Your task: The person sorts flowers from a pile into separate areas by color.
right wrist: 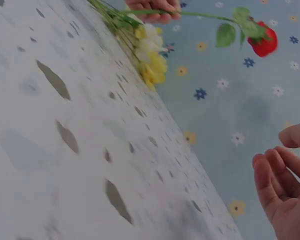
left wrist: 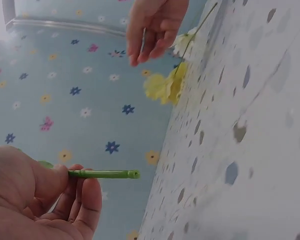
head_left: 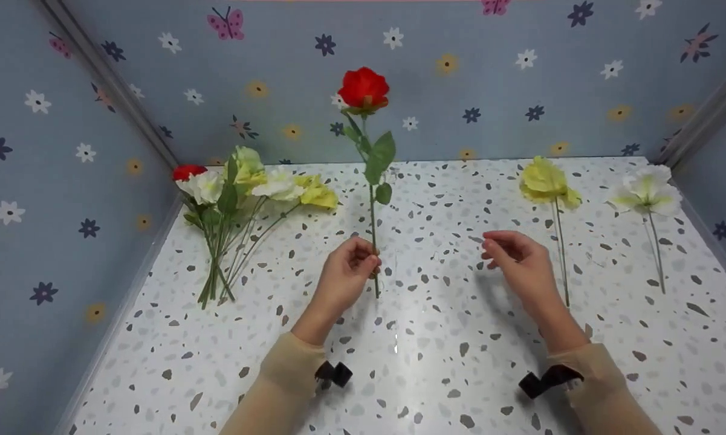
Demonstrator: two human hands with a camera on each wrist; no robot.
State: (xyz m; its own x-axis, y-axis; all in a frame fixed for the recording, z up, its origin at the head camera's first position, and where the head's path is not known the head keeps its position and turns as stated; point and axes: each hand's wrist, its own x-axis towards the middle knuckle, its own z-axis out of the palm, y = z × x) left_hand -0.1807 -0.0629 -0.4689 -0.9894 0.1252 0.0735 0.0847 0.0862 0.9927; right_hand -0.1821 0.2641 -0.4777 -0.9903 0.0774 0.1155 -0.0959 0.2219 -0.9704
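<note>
A red artificial rose with green leaves is held by the lower part of its stem in my left hand. Thumb and fingers pinch that stem; in the left wrist view the cut end of the green stem sticks out past the fingertips. My right hand hovers over the table with its fingers loosely bent and nothing in them. Closest to it, on its right, lies a yellow flower on a thin stem. The right wrist view shows the rose beyond the right hand.
On the left lies a bunch of flowers, with a white bloom, a yellow bloom and part of a red one. A single white flower lies far right. Flower-patterned walls enclose the speckled table.
</note>
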